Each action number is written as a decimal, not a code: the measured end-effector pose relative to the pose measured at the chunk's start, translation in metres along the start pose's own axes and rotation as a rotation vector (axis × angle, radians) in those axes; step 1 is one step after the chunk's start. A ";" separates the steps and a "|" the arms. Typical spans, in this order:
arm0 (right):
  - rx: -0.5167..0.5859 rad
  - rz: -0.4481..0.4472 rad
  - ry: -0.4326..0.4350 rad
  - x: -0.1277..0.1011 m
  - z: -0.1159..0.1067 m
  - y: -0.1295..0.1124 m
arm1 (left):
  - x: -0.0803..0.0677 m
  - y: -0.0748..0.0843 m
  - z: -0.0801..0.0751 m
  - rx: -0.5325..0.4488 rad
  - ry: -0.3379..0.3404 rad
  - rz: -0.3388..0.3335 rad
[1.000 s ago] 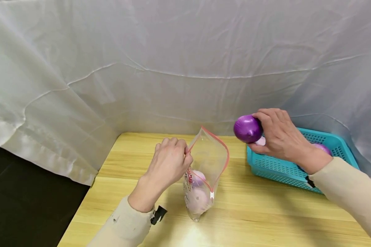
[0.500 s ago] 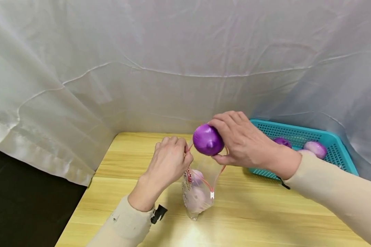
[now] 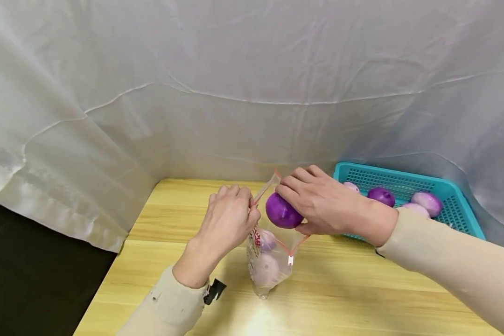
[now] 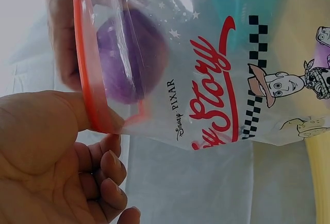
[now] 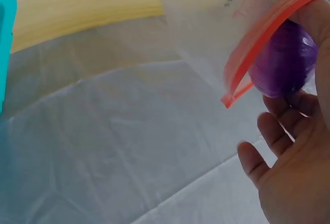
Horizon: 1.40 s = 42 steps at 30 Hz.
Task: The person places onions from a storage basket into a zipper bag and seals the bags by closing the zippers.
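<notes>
Nearest you, a light, yellowish wood-grained table lies beneath both of your beige-sleeved arms. Your left hand pinches the edge of a clear plastic zip bag with red-trimmed mouth and printed cartoon lettering, its other fingers loosely curled. Low in that bag sit two pale lilac onion-shaped pieces, an upper one and a lower one. Your right hand, fingers curved and thumb beneath, grips a glossy, deep purple onion-shaped piece at the bag's spread mouth. Beyond your right forearm stands a turquoise perforated plastic basket with four more round pieces visible, purple to pale pink. Behind everything hangs a silvery grey, creased cloth.
</notes>
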State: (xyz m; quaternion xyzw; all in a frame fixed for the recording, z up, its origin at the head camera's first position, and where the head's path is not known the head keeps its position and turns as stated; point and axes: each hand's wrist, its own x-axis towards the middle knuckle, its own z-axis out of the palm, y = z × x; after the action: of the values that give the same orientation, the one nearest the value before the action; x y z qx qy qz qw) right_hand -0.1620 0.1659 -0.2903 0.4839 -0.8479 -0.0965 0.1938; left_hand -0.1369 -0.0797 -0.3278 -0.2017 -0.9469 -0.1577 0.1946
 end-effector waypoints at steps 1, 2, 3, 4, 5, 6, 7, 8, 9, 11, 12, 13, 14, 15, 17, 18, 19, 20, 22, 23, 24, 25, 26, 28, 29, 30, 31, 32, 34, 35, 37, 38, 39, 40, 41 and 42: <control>-0.007 -0.004 -0.012 0.001 0.000 -0.001 | 0.000 0.000 0.000 0.002 0.000 0.001; -0.014 -0.004 -0.023 0.001 -0.001 -0.001 | 0.000 0.000 0.000 0.003 -0.001 0.000; -0.028 -0.003 -0.034 0.002 -0.001 -0.001 | 0.000 0.000 -0.001 0.004 -0.001 0.001; -0.044 -0.001 -0.042 0.002 -0.002 -0.001 | -0.001 0.000 -0.001 0.006 -0.002 0.001; -0.064 0.002 -0.052 0.002 -0.002 -0.001 | 0.000 0.000 -0.001 0.007 -0.004 0.000; -0.083 0.005 -0.060 0.002 -0.002 -0.001 | -0.001 0.000 -0.001 0.006 -0.007 0.000; -0.102 0.008 -0.067 0.003 -0.002 -0.001 | -0.001 0.000 -0.001 0.005 -0.010 -0.001; -0.123 0.011 -0.072 0.003 -0.002 -0.002 | -0.001 0.001 -0.001 0.004 -0.013 -0.002; -0.145 0.012 -0.076 0.004 -0.001 -0.002 | -0.001 0.001 -0.001 0.001 -0.016 -0.003; -0.185 0.017 -0.077 0.006 0.000 -0.003 | -0.001 0.001 -0.001 -0.002 -0.020 -0.002; -0.205 0.020 -0.071 0.007 0.001 -0.003 | -0.001 0.002 -0.001 -0.003 -0.020 0.001; -0.229 0.023 -0.064 0.008 0.002 -0.004 | -0.001 0.002 -0.001 -0.002 -0.018 0.003; -0.254 0.026 -0.055 0.008 0.003 -0.004 | -0.001 0.002 -0.001 -0.001 -0.015 0.006; -0.279 0.027 -0.046 0.009 0.004 -0.005 | -0.001 0.003 -0.001 0.001 -0.012 0.009; -0.321 0.035 -0.030 0.010 0.006 -0.006 | -0.001 0.003 -0.001 0.005 -0.005 0.013; -0.342 0.041 -0.028 0.011 0.007 -0.007 | -0.001 0.003 -0.001 0.006 -0.003 0.015; -0.358 0.046 -0.031 0.011 0.008 -0.008 | -0.001 0.003 -0.001 0.006 -0.002 0.015; -0.370 0.053 -0.035 0.012 0.009 -0.009 | -0.001 0.003 -0.001 0.007 -0.001 0.016; -0.385 0.067 -0.052 0.013 0.010 -0.010 | -0.001 0.004 -0.001 0.007 -0.002 0.017; -0.391 0.073 -0.064 0.013 0.010 -0.011 | -0.002 0.004 -0.001 0.008 -0.003 0.018; -0.397 0.078 -0.074 0.014 0.011 -0.012 | -0.002 0.004 -0.002 0.008 -0.004 0.018; -0.400 0.081 -0.080 0.014 0.011 -0.012 | -0.002 0.004 -0.002 0.007 -0.004 0.019; -0.403 0.084 -0.085 0.014 0.011 -0.013 | -0.002 0.004 -0.002 0.006 -0.004 0.018; -0.403 0.084 -0.087 0.014 0.011 -0.013 | -0.002 0.004 -0.002 0.006 -0.001 0.018; -0.402 0.083 -0.085 0.014 0.011 -0.013 | -0.002 0.004 -0.002 0.006 0.002 0.018; -0.400 0.080 -0.081 0.014 0.011 -0.014 | -0.002 0.004 -0.002 0.005 0.004 0.018; -0.395 0.077 -0.075 0.013 0.011 -0.014 | -0.002 0.004 -0.002 0.005 0.006 0.018; -0.391 0.072 -0.070 0.013 0.011 -0.014 | -0.002 0.004 -0.002 0.005 0.007 0.017; -0.386 0.064 -0.059 0.012 0.012 -0.014 | -0.002 0.004 -0.002 0.005 0.007 0.014; -0.384 0.062 -0.058 0.012 0.013 -0.014 | -0.002 0.004 -0.002 0.004 0.006 0.013; -0.380 0.058 -0.053 0.011 0.014 -0.014 | -0.003 0.003 -0.002 0.002 0.005 0.010; -0.379 0.056 -0.052 0.011 0.014 -0.013 | -0.003 0.003 -0.002 0.002 0.005 0.008; -0.377 0.055 -0.051 0.010 0.014 -0.013 | -0.003 0.003 -0.002 0.003 0.005 0.008; -0.372 0.056 -0.049 0.010 0.014 -0.013 | -0.003 0.003 -0.002 0.003 0.006 0.007; -0.369 0.056 -0.047 0.009 0.014 -0.013 | -0.003 0.003 -0.002 0.005 0.006 0.008; -0.365 0.056 -0.041 0.008 0.014 -0.013 | -0.004 0.003 -0.002 0.007 0.006 0.008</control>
State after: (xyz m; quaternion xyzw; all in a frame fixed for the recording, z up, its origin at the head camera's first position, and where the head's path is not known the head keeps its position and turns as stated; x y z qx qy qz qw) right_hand -0.1615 0.1518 -0.3055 0.4147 -0.8334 -0.2531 0.2636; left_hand -0.1321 -0.0793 -0.3276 -0.2042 -0.9460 -0.1543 0.1989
